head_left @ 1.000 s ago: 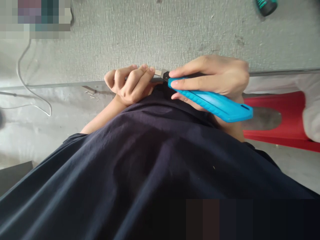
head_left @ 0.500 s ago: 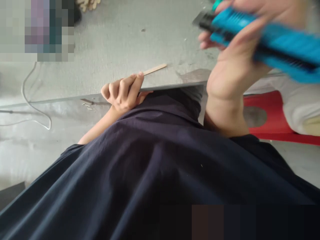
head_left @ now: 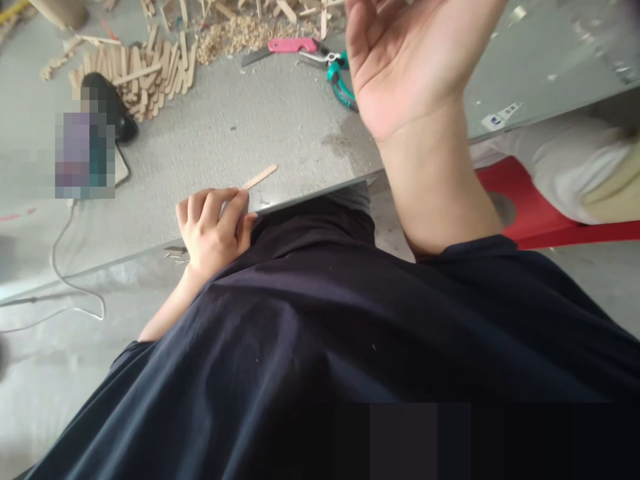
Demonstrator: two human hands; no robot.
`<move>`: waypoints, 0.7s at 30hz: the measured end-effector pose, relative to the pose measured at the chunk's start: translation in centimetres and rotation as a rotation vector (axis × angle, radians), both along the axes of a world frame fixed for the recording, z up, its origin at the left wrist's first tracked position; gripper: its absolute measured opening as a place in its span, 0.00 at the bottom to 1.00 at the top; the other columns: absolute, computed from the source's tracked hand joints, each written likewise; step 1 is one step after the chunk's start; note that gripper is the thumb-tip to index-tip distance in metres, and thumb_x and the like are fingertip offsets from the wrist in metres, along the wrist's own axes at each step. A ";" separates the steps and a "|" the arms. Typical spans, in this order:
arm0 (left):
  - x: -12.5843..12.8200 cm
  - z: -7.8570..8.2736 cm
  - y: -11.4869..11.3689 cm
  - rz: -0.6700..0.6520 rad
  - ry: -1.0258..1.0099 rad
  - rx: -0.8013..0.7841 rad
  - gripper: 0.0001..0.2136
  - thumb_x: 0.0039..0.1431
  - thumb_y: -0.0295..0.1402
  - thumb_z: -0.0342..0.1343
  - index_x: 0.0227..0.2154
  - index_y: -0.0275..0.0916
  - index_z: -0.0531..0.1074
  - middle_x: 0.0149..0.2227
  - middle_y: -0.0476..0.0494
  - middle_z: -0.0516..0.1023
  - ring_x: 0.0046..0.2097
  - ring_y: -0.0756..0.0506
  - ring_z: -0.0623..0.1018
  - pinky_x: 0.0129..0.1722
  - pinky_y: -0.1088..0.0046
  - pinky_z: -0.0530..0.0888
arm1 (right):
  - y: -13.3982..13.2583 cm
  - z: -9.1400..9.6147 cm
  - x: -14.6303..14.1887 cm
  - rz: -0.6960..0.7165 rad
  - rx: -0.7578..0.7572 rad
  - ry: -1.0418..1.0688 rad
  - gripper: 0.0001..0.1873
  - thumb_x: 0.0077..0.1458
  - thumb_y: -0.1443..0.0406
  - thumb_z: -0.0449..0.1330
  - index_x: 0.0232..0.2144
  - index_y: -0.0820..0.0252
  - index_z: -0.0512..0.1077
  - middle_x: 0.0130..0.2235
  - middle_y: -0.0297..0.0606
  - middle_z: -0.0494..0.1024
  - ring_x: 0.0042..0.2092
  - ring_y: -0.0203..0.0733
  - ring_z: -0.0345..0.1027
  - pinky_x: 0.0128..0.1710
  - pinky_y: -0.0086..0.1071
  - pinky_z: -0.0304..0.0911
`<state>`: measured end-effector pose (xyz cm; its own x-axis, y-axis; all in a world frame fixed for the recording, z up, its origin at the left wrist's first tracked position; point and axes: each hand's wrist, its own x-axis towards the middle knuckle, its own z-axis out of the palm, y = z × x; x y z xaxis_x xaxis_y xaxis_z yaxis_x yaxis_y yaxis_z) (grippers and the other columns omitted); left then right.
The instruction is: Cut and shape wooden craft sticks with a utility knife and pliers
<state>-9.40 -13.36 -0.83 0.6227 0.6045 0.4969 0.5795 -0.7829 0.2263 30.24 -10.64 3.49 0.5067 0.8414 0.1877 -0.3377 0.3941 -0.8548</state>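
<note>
My left hand [head_left: 210, 227] rests at the table's near edge, its fingers closed on one end of a flat wooden craft stick [head_left: 261, 177]. The stick's other end points up and right over the tabletop. Raised over the table on the right is my right hand [head_left: 400, 67], palm turned up and bare, its fingers loosely bent. The frame's top edge cuts off part of that hand. Beside it lies a pair of green-handled pliers or cutters [head_left: 343, 87], partly hidden by the hand. A pink-handled knife [head_left: 295, 45] lies just left of them.
A pile of craft sticks [head_left: 150, 67] and a heap of wood shavings [head_left: 235, 33] cover the table's far side. A black object [head_left: 107, 100] and a white cable [head_left: 63, 267] are at left. Someone seated on a red stool [head_left: 525, 200] is at right.
The blue utility knife has left my right hand and is out of view. That hand has turned palm up. My view has shifted, showing more of the table; the left hand still keeps the craft stick.
</note>
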 end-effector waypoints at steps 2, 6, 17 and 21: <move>0.1 1.2 0.3 -0.037 -0.021 -0.014 0.12 0.77 0.43 0.59 0.46 0.49 0.87 0.50 0.39 0.91 0.54 0.33 0.85 0.57 0.47 0.74 | 0.8 -0.5 -2.2 -0.215 -0.023 -0.111 0.35 0.89 0.56 0.32 0.61 0.65 0.77 0.52 0.36 0.90 0.65 0.37 0.84 0.67 0.30 0.80; 0.8 3.4 1.2 -0.039 0.022 -0.116 0.10 0.74 0.35 0.59 0.36 0.47 0.84 0.44 0.41 0.90 0.48 0.35 0.85 0.50 0.51 0.78 | 1.6 -2.9 -4.2 -0.166 -0.040 -0.351 0.21 0.81 0.44 0.62 0.59 0.52 0.75 0.55 0.33 0.89 0.56 0.42 0.87 0.66 0.42 0.85; 2.6 5.1 3.8 -0.022 0.154 -0.320 0.04 0.64 0.29 0.61 0.35 0.43 0.80 0.50 0.35 0.86 0.56 0.32 0.81 0.62 0.45 0.80 | -1.3 -7.7 -10.4 -0.499 0.293 -0.381 0.31 0.66 0.32 0.70 0.53 0.44 0.75 0.45 0.34 0.82 0.38 0.49 0.89 0.31 0.40 0.86; 2.6 4.6 3.7 -0.019 0.057 -0.396 0.04 0.64 0.27 0.59 0.35 0.43 0.75 0.44 0.39 0.85 0.48 0.37 0.80 0.54 0.52 0.79 | -2.2 -8.1 -9.6 -0.327 0.318 -0.526 0.34 0.62 0.31 0.74 0.55 0.42 0.76 0.43 0.32 0.82 0.40 0.49 0.89 0.34 0.40 0.86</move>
<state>-6.81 -9.65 3.74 0.6556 0.7303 0.1919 0.5861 -0.6524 0.4804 20.67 -12.82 -4.65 0.4988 0.5245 0.6900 0.2682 0.6637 -0.6983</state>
